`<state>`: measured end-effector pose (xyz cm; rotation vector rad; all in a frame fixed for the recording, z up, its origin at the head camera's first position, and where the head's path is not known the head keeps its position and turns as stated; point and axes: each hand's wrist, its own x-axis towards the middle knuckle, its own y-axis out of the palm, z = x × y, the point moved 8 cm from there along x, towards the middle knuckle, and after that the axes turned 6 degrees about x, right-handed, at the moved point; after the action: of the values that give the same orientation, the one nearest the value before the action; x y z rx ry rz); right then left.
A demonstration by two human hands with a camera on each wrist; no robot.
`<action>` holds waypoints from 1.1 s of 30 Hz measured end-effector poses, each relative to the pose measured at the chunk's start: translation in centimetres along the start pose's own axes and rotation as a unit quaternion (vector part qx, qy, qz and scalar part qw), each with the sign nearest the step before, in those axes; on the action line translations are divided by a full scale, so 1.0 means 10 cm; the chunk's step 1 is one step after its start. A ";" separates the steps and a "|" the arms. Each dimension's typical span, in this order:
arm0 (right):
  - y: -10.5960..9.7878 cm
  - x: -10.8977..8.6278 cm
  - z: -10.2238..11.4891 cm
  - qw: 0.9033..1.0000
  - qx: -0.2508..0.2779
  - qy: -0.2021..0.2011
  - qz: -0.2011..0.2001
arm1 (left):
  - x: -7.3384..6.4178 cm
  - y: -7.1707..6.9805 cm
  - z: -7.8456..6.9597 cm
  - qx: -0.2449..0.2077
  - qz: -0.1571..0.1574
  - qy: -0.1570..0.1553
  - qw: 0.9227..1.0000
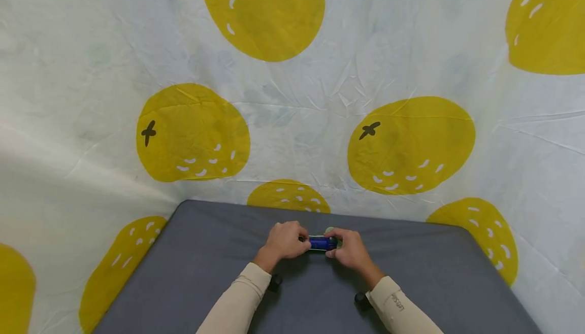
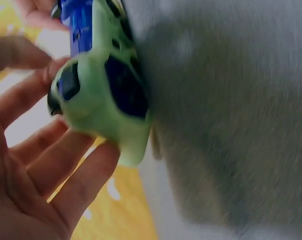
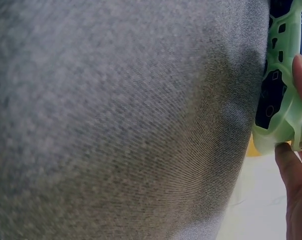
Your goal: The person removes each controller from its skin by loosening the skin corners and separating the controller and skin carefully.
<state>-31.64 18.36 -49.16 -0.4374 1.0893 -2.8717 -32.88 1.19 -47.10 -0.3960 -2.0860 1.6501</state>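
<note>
Both hands hold a blue game controller [image 1: 321,243] with a pale green cover [image 2: 93,107] around it, low over the grey surface. The left hand [image 1: 287,240] grips its left end; in the left wrist view this hand's fingertips [image 2: 102,157] meet the cover near a black trigger. At the right end, the right hand [image 1: 348,247] pinches the controller between thumb and fingers. In the right wrist view, cutouts in the cover [image 3: 285,50] show the dark blue body, and one fingertip presses under the cover's lower end. The fingers hide parts of both ends.
A grey cloth-covered table [image 1: 219,253] lies under the hands. Behind and around it hangs a pale sheet [image 1: 292,136] printed with large yellow fruit. A small black device [image 1: 274,282] sits at the left wrist, another black device [image 1: 362,301] at the right.
</note>
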 end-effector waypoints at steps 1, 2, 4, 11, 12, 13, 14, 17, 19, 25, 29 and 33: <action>0.00 0.00 0.00 1.000 -0.001 0.000 0.000 | 0.00 0.00 -0.01 0.006 0.005 0.011 1.000; -0.01 -0.01 0.00 1.000 -0.002 -0.001 0.001 | -0.01 0.00 -0.02 0.013 0.008 0.018 1.000; 0.00 -0.01 0.00 1.000 -0.002 -0.001 0.003 | -0.03 0.01 -0.03 0.030 0.009 0.023 0.999; 0.00 -0.04 0.01 1.000 0.000 -0.003 -0.006 | -0.08 0.08 -0.13 0.100 -0.019 -0.003 0.995; -0.01 -0.04 0.01 1.000 0.000 -0.004 -0.006 | -0.08 0.08 -0.15 0.111 -0.023 -0.004 0.994; -0.01 -0.04 0.02 1.000 -0.001 -0.007 -0.007 | -0.07 0.08 -0.16 0.125 -0.027 -0.004 0.992; -0.01 -0.04 0.02 1.000 -0.001 -0.009 -0.006 | -0.06 0.08 -0.17 0.138 -0.030 -0.004 0.990; 0.00 -0.03 0.03 1.000 -0.007 -0.018 -0.005 | -0.04 0.08 -0.18 0.164 -0.026 0.003 0.986; -0.01 -0.02 0.04 1.000 -0.011 -0.023 -0.006 | -0.03 0.08 -0.17 0.170 -0.020 0.014 0.985; -0.02 0.00 0.03 1.000 -0.014 -0.026 0.005 | -0.01 0.08 -0.11 0.145 -0.007 0.049 0.988; -0.03 0.01 0.03 0.999 -0.019 -0.034 0.017 | -0.02 0.05 -0.04 0.111 -0.027 0.054 0.992; -0.03 0.00 0.03 0.998 -0.027 -0.038 0.029 | -0.08 0.05 0.07 0.045 -0.045 0.035 0.997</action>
<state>-31.55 18.36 -48.76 -0.5044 1.1493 -2.7569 -32.63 0.33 -47.89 -0.3221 -1.9416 1.6479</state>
